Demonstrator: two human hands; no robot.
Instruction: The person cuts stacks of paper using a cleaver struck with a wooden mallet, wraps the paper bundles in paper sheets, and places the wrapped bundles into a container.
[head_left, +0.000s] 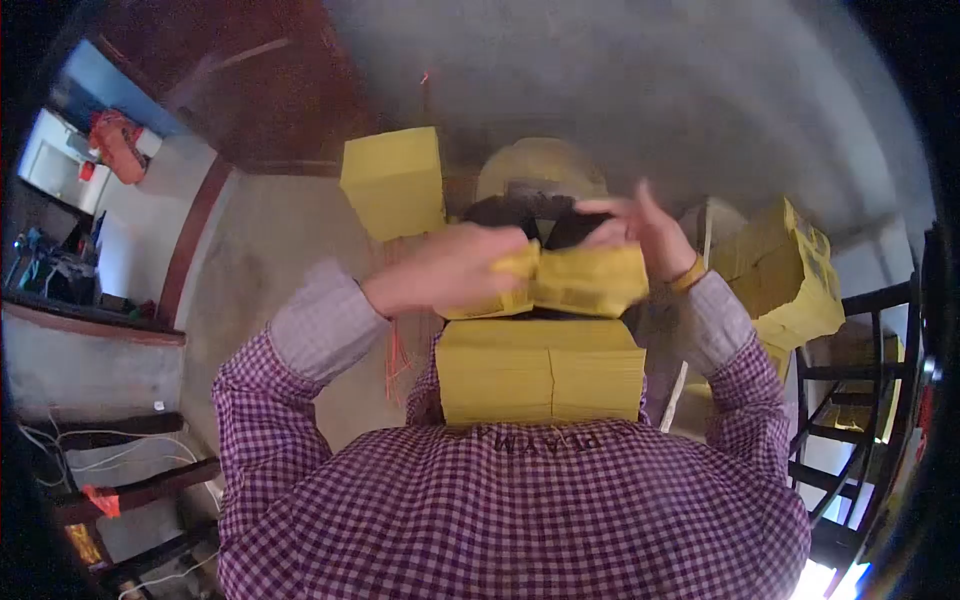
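Note:
In front of my chest stands a thick block of stacked yellow paper (pixel 540 370), split by a seam down its middle. Just beyond it lie two smaller yellow paper bundles side by side, a left one (pixel 490 305) and a right one (pixel 590 280) with dark print. My left hand (pixel 455 268), blurred by motion, is curled over the left bundle with yellow paper at its fingertips. At the far right corner of the right bundle, my right hand (pixel 650 235) has its fingers spread apart; whether it touches the paper I cannot tell.
A tall yellow stack (pixel 393 185) stands at the back left. More yellow stacks (pixel 785 270) sit at the right, near a dark slatted rack (pixel 860 375). Behind the bundles is a round pale object (pixel 540 165). Dark wooden bars with cables (pixel 130 440) are at the lower left.

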